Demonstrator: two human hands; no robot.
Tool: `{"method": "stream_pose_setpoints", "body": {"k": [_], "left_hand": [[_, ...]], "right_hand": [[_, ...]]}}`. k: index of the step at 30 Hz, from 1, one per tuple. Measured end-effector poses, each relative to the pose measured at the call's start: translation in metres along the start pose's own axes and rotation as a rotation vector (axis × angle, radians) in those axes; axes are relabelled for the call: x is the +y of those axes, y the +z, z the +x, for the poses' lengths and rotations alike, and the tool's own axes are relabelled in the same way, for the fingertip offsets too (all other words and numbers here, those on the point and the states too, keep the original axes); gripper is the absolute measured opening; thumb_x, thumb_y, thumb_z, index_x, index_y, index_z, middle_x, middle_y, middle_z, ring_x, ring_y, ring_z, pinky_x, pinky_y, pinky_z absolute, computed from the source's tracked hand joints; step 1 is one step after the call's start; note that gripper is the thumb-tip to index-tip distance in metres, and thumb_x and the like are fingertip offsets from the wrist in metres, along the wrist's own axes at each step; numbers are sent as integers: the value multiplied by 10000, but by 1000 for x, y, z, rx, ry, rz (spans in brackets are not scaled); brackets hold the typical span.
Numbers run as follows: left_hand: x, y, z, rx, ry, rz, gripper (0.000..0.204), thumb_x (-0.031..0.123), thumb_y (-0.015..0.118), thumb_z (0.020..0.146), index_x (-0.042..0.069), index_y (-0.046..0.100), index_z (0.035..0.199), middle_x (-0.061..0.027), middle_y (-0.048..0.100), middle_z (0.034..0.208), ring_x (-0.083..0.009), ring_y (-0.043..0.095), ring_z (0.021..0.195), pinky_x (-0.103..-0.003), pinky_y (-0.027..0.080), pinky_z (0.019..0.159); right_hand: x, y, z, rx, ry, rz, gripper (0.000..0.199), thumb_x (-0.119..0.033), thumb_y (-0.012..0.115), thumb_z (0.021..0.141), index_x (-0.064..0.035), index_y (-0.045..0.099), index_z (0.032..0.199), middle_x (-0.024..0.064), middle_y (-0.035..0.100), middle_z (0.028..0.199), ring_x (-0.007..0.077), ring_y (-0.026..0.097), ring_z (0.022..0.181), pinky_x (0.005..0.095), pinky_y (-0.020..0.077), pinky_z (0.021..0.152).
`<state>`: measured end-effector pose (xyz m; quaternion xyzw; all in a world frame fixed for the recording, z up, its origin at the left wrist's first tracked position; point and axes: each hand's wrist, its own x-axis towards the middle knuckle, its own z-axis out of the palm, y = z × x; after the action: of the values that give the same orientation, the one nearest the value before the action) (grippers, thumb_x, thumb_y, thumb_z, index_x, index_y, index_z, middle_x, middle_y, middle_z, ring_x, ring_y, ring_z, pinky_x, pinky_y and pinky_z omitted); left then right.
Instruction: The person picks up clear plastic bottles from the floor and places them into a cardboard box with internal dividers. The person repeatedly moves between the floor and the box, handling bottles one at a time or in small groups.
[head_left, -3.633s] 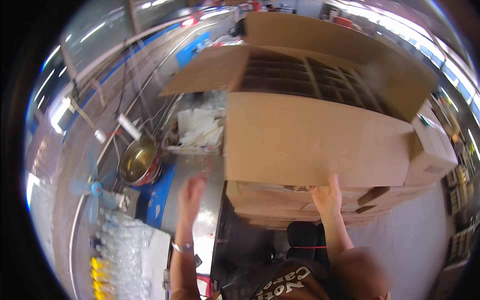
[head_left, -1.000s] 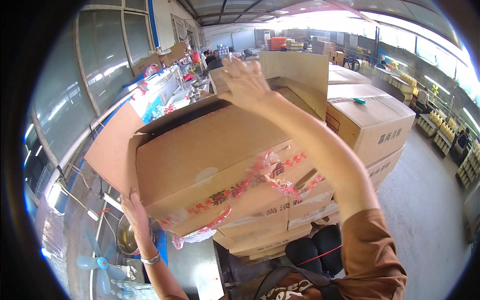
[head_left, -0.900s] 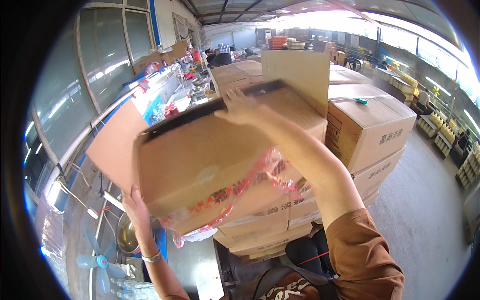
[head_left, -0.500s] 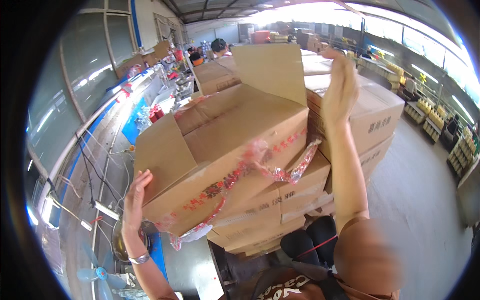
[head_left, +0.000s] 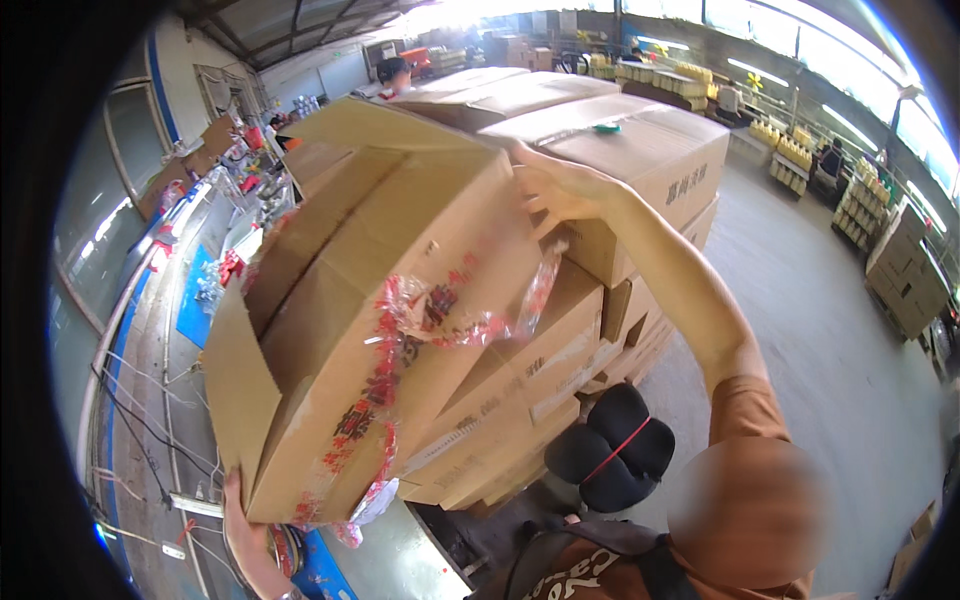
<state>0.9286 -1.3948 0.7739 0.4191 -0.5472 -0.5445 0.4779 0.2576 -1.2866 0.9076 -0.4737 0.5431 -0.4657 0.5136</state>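
Observation:
A large brown cardboard box (head_left: 430, 240), its flaps standing up, is tilted in front of me. Torn clear tape with red print (head_left: 400, 310) dangles along its side. At the box's lower left corner my left hand (head_left: 248, 535) holds on, its fingers partly hidden by the cardboard. My right hand (head_left: 560, 190) grips the upper right end, fingers spread along the side and partly out of sight. Beneath the tilted box are stacked closed cartons (head_left: 490, 410). Behind it, more taped cartons (head_left: 600, 135) stand at about the same height.
A black padded stool (head_left: 610, 450) stands near my body. To the left runs a workbench (head_left: 150, 400) with cables, a power strip (head_left: 195, 505) and clutter. A person (head_left: 393, 75) is beyond the cartons. Racks of pale bottles (head_left: 790, 150) line the right side, across a grey floor (head_left: 770, 290).
The box has tipped further, its left end dropping and its opening turning left. My right hand has come down from the air onto its upper end; my left hand has moved lower.

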Motion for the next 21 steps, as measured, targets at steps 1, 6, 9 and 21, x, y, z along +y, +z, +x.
{"method": "stream_pose_setpoints", "body": {"k": [1,6,9,21], "left_hand": [[-4,-14,-1,16,8,80,579,243,620,929,-5,427,1416,-130,544,1327,-243,554,1184,-339,449,990],[8,-7,-34,-24,340,747,658,103,692,837,11,419,1428,-182,575,1281,-299,569,1137,-364,428,1006],[-17,-23,-46,77,238,702,684,109,706,818,-8,416,1426,-201,577,1282,-317,562,1167,-398,423,1011],[23,26,-23,538,463,-340,442,290,517,990,18,529,1339,-143,568,1311,-222,570,1179,-385,477,982]], "right_hand": [[6,11,15,12,97,4,1060,-846,398,823,7,355,1452,221,404,1416,440,352,1353,670,338,1023],[-32,80,40,144,56,-163,1260,-901,433,735,-113,-108,1555,238,-145,1598,425,-89,1477,721,266,1043],[-51,98,47,202,-125,-228,1210,-856,456,775,-51,7,1558,268,-85,1595,458,-33,1467,745,299,1006],[-220,63,-65,321,-798,-369,1160,-840,375,826,10,34,1539,342,105,1557,454,198,1444,707,248,1077]]}}
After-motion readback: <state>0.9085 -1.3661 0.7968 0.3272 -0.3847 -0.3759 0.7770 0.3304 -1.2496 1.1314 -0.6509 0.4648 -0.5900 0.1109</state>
